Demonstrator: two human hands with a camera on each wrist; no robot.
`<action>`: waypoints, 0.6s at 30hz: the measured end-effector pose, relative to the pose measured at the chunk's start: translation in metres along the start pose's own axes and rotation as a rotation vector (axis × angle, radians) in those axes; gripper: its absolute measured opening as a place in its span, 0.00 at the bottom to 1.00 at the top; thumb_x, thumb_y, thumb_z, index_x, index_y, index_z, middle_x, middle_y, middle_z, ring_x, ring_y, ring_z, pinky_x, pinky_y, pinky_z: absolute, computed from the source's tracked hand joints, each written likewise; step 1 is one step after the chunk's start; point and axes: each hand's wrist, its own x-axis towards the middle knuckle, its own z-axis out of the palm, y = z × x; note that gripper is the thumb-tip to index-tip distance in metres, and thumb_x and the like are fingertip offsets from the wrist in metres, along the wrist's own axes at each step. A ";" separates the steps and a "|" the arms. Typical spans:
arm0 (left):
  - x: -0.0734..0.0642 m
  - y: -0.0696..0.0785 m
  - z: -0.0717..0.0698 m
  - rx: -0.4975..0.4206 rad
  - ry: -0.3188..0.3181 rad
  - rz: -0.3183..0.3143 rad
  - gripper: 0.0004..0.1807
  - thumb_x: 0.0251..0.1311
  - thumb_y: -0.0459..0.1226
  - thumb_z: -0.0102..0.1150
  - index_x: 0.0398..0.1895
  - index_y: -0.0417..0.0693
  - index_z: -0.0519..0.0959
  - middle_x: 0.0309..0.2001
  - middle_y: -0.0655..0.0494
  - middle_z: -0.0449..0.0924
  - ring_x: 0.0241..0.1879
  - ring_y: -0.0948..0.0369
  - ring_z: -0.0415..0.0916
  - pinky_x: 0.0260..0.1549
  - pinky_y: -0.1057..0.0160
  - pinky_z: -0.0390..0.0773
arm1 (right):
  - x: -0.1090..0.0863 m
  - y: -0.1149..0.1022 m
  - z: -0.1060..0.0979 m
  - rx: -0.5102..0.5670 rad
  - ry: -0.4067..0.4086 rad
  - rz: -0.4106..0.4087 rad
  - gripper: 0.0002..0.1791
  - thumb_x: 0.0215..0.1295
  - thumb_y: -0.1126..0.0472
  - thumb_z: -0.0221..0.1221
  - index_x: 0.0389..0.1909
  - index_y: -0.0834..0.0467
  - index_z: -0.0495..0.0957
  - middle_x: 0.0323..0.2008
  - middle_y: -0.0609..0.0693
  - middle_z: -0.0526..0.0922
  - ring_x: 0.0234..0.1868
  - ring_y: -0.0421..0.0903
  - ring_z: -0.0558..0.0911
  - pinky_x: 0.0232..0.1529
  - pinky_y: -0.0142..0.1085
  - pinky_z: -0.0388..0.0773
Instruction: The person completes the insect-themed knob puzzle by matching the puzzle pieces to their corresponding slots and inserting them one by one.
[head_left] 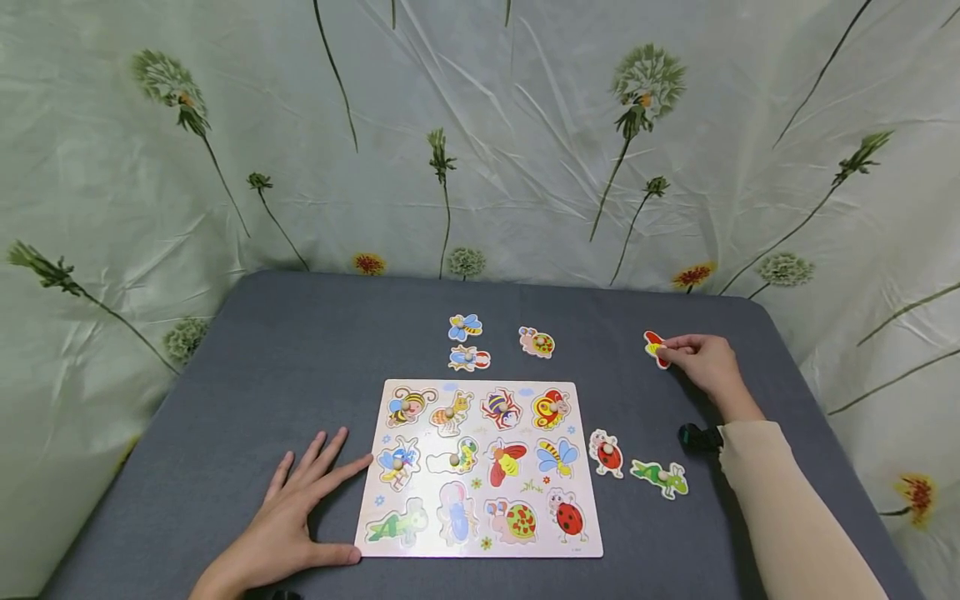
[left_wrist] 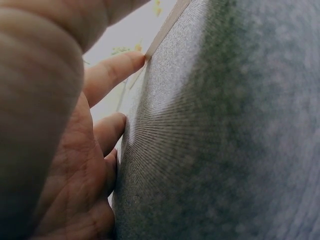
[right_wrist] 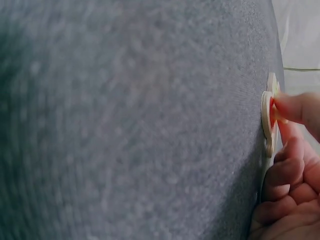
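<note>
At the right of the table my right hand pinches a red and yellow winged-insect puzzle piece between thumb and forefinger. In the right wrist view that piece is seen edge-on, close over the cloth. The fingers of my left hand are spread, with forefinger and thumb tips at the left edge of the pink puzzle board. Knobbed pieces fill the board's top row and two places in its middle row. A matching red and yellow insect picture shows in an unfilled middle-row recess.
Above the board lie a blue-winged bee piece, a beetle piece and a snail piece. To its right are a ladybug piece and a grasshopper piece. A flowered curtain hangs behind the grey-covered table.
</note>
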 end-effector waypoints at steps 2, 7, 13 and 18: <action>0.000 0.000 0.000 -0.001 -0.001 0.000 0.60 0.40 0.71 0.80 0.82 0.80 0.65 0.89 0.50 0.46 0.89 0.41 0.32 0.80 0.38 0.15 | 0.000 0.000 0.000 0.000 -0.024 -0.023 0.25 0.74 0.47 0.66 0.54 0.67 0.85 0.27 0.38 0.85 0.31 0.39 0.77 0.33 0.34 0.71; -0.001 -0.001 0.000 -0.003 0.000 0.001 0.60 0.40 0.71 0.80 0.82 0.80 0.65 0.89 0.50 0.46 0.89 0.43 0.31 0.80 0.38 0.15 | -0.001 0.000 0.000 -0.012 -0.035 -0.046 0.26 0.74 0.45 0.66 0.53 0.66 0.84 0.28 0.39 0.81 0.31 0.40 0.74 0.33 0.35 0.69; 0.000 -0.001 0.000 -0.008 -0.002 -0.003 0.60 0.40 0.71 0.80 0.82 0.80 0.65 0.89 0.50 0.45 0.89 0.42 0.32 0.80 0.37 0.15 | -0.001 -0.002 0.000 -0.047 0.000 -0.026 0.27 0.71 0.43 0.68 0.49 0.65 0.84 0.28 0.42 0.77 0.32 0.44 0.72 0.32 0.36 0.67; 0.000 -0.002 0.000 -0.013 -0.006 -0.004 0.60 0.40 0.71 0.80 0.82 0.80 0.65 0.89 0.50 0.45 0.89 0.40 0.32 0.80 0.37 0.15 | 0.000 -0.003 -0.001 -0.064 0.010 -0.044 0.22 0.71 0.50 0.68 0.48 0.68 0.86 0.26 0.41 0.83 0.29 0.41 0.76 0.30 0.34 0.70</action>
